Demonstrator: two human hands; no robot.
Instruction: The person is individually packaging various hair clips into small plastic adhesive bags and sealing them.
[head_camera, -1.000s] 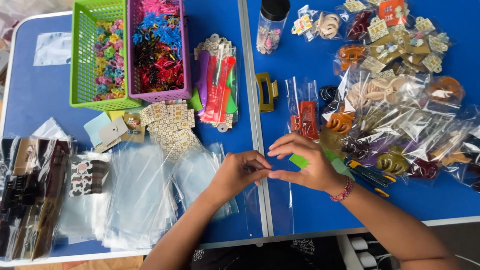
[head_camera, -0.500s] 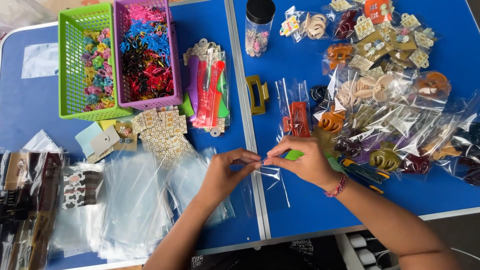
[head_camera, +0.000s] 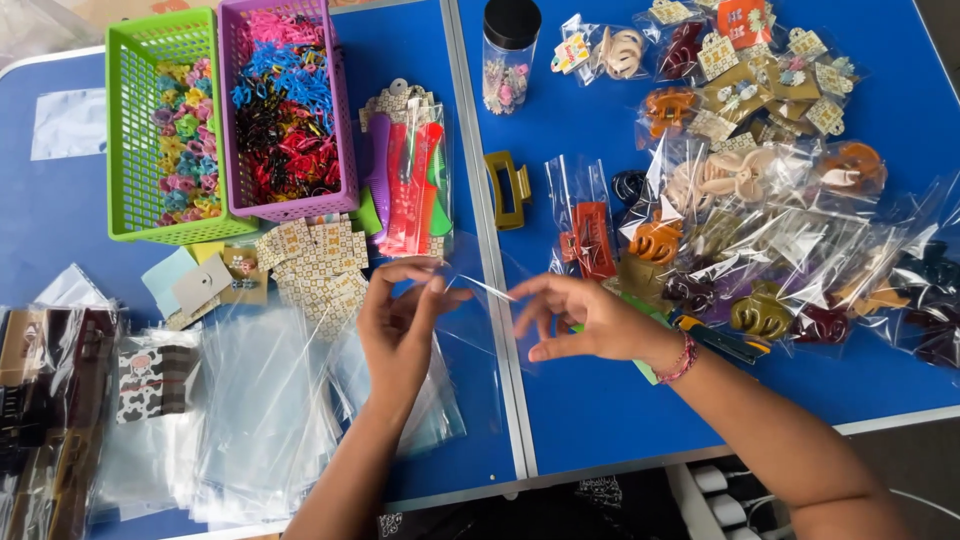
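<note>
Both hands hover over the blue worktop (head_camera: 590, 420), stretching a clear plastic bag (head_camera: 480, 300) between them. The left hand (head_camera: 400, 325) pinches its left edge closed; the right hand (head_camera: 580, 318) grips the other edge, fingers half spread.

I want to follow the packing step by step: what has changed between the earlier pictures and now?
The left hand and right hand, pressed together a second ago, have moved apart and now stretch a clear plastic bag open between their fingertips. The green basket, purple basket, jar and bagged hair clips lie as before.
</note>
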